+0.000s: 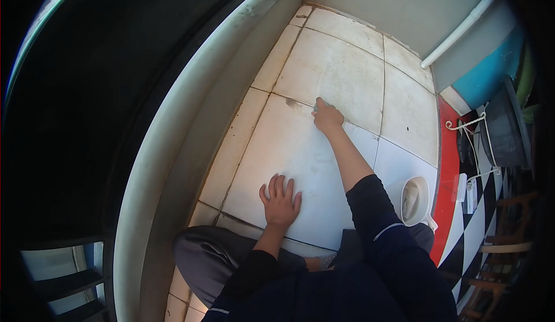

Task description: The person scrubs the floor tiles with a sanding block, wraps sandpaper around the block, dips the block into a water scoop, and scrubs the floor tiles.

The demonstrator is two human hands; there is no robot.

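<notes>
Left hand (280, 202) spread over tiled floor (347, 47), right hand (328, 117) curled farther up.
Right grip: can't tell; white dipper (424, 200) near floor's red edge (447, 183).

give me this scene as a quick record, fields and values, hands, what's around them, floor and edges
left hand: open, fingers spread, on the pale tiles; hand point
right hand: farther forward, at a tile joint, closed on a small greyish item, mostly hidden, kind unclear
white dipper: beside the right sleeve, handle toward the person; something pale inside, unclear
right edge: red strip, then black-and-white checkered floor
far right corner: white pipe slanting along the wall
</notes>
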